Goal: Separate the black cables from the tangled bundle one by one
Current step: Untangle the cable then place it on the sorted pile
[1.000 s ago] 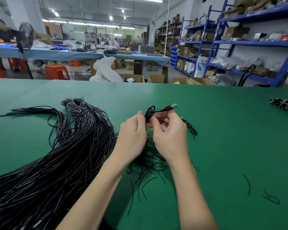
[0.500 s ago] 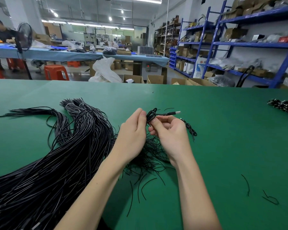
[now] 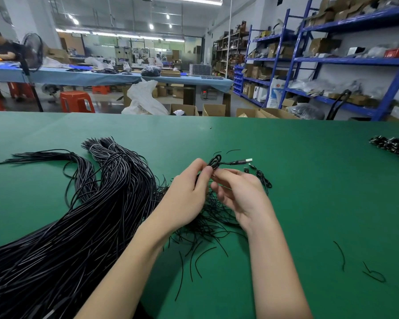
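Note:
A thick bundle of black cables [image 3: 83,217] sprawls across the left of the green table [image 3: 309,203], its ends fanning out at the far left. Above a heap of thin black wire scraps [image 3: 207,224], my left hand [image 3: 187,194] and my right hand [image 3: 240,192] meet. Both pinch a small coiled black cable [image 3: 214,162]. Its silver USB plug [image 3: 247,160] sticks out to the right, past my right fingers. A further short coiled cable [image 3: 263,179] lies just right of my right hand.
Loose wire scraps [image 3: 373,273] lie on the table at the right. A pile of black cables with white tips [image 3: 394,147] sits at the far right edge. Beyond the table stand blue shelves [image 3: 346,61], cardboard boxes, orange stools and a person at another bench.
My hands have lifted slightly and the small coil has been worked between the fingertips. The USB plug now points more level to the right. The big bundle has stayed put.

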`<act>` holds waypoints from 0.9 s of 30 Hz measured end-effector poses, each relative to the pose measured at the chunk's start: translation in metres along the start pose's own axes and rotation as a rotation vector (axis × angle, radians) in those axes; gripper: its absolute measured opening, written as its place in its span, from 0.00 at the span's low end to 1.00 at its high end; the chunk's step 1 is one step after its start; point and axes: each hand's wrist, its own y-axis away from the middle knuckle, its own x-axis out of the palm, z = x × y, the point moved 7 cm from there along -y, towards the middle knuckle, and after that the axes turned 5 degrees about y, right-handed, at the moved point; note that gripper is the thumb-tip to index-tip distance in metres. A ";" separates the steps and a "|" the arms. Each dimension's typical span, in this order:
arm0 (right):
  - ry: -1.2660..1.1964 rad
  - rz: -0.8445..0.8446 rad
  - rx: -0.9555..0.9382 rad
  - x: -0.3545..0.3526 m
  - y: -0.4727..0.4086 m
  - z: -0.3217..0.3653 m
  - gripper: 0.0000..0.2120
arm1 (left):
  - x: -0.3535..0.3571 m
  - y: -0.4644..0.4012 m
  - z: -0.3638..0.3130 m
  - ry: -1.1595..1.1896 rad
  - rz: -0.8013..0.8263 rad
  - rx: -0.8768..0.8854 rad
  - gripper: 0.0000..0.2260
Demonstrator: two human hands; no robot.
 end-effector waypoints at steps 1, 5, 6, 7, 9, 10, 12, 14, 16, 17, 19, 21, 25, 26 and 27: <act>0.015 0.000 -0.002 -0.001 -0.001 -0.001 0.06 | 0.002 0.000 0.004 0.105 0.018 -0.057 0.13; 0.019 0.025 -0.007 -0.004 -0.002 -0.006 0.07 | 0.012 0.003 0.016 0.691 0.115 -0.311 0.13; -0.015 0.042 0.004 -0.002 -0.002 -0.007 0.07 | 0.014 0.004 0.017 0.801 0.129 -0.361 0.13; -0.035 0.050 -0.008 0.000 -0.001 -0.008 0.05 | 0.015 0.004 0.018 0.890 0.135 -0.405 0.12; 0.084 0.008 -0.176 -0.001 -0.001 -0.001 0.04 | 0.019 0.005 0.020 0.996 0.134 -0.472 0.12; 0.234 -0.035 -0.322 -0.003 0.002 0.007 0.05 | 0.019 0.005 0.021 1.009 0.130 -0.489 0.12; 0.580 -0.122 -0.616 0.000 0.010 0.025 0.07 | 0.018 0.005 0.022 0.978 0.121 -0.492 0.12; 0.807 -0.149 -0.789 0.005 0.019 0.036 0.04 | 0.013 0.004 0.023 0.879 0.111 -0.468 0.13; 0.872 -0.140 -0.821 0.007 0.023 0.040 0.01 | 0.007 0.003 0.022 0.759 0.093 -0.435 0.13; 0.882 -0.149 -0.822 0.007 0.024 0.041 0.03 | 0.005 0.002 0.020 0.710 0.082 -0.419 0.13; 0.884 -0.170 -0.810 0.007 0.025 0.041 0.05 | 0.002 0.002 0.018 0.647 0.061 -0.394 0.13; 0.873 -0.193 -0.801 0.006 0.025 0.040 0.04 | 0.000 0.002 0.015 0.600 0.062 -0.365 0.13; 0.869 -0.245 -0.830 0.006 0.025 0.037 0.04 | -0.002 0.000 0.008 0.430 0.038 -0.254 0.14; 0.860 -0.255 -0.848 0.007 0.026 0.037 0.04 | -0.003 -0.001 0.006 0.381 0.018 -0.217 0.14; 0.849 -0.264 -0.865 0.009 0.026 0.036 0.03 | -0.004 -0.002 0.004 0.335 0.001 -0.181 0.15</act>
